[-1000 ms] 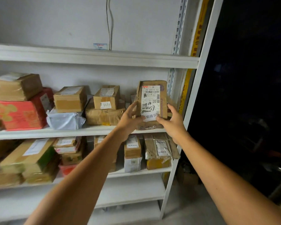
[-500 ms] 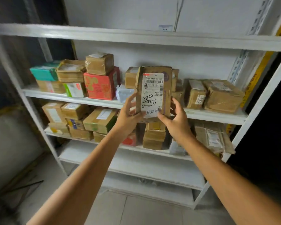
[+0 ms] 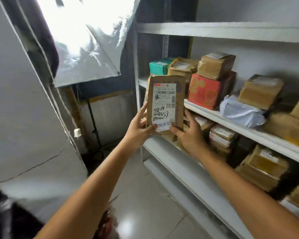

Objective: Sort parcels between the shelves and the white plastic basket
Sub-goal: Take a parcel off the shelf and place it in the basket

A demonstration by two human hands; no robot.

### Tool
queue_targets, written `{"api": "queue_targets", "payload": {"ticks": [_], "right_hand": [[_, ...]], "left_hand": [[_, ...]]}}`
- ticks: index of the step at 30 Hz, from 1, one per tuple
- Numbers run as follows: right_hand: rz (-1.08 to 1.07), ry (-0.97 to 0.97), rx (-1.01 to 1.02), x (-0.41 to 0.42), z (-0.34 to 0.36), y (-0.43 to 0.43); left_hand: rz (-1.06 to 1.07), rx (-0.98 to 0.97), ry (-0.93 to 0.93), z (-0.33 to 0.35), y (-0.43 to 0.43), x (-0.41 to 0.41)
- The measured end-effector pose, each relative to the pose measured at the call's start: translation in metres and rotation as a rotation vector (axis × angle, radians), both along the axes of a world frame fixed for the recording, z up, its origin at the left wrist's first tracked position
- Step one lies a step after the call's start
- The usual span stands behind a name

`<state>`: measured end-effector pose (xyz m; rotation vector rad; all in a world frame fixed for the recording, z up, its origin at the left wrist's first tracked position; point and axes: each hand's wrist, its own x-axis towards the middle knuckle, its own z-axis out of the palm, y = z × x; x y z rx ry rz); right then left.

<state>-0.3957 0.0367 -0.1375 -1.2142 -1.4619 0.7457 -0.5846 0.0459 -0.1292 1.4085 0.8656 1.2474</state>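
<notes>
Parcel held upright, left hand and right hand both wrapped round its bottom end, just off the packed shelves. No basket in sight, probably loads left.

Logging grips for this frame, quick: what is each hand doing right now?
Left hand: grips the brown parcel at its lower left edge.
Right hand: grips the same parcel's lower right corner.

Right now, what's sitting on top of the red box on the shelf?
A brown taped parcel sits on top of the red box. Whether anything lies further back on the box is hidden behind that parcel.
</notes>
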Motion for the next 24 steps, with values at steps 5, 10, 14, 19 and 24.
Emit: {"api": "queue_targets", "payload": {"ticks": [5, 10, 14, 19, 24], "right_hand": [[0.294, 0.023, -0.005, -0.032, -0.015, 0.042], [0.617, 0.004, 0.01, -0.067, -0.027, 0.051], [0.836, 0.036, -0.013, -0.093, -0.035, 0.024], [1.02, 0.08, -0.038, -0.121, -0.042, -0.031], [1.123, 0.058, -0.061, -0.128, -0.06, -0.093]], "left_hand": [[0.302, -0.025, 0.034, -0.007, -0.015, -0.022], [0.64, -0.088, 0.064, -0.022, -0.055, -0.038], [0.872, -0.145, 0.099, -0.03, -0.109, -0.045], [1.117, -0.123, 0.134, -0.046, -0.184, -0.043], [1.249, -0.132, 0.1, -0.074, -0.26, -0.029]]}}
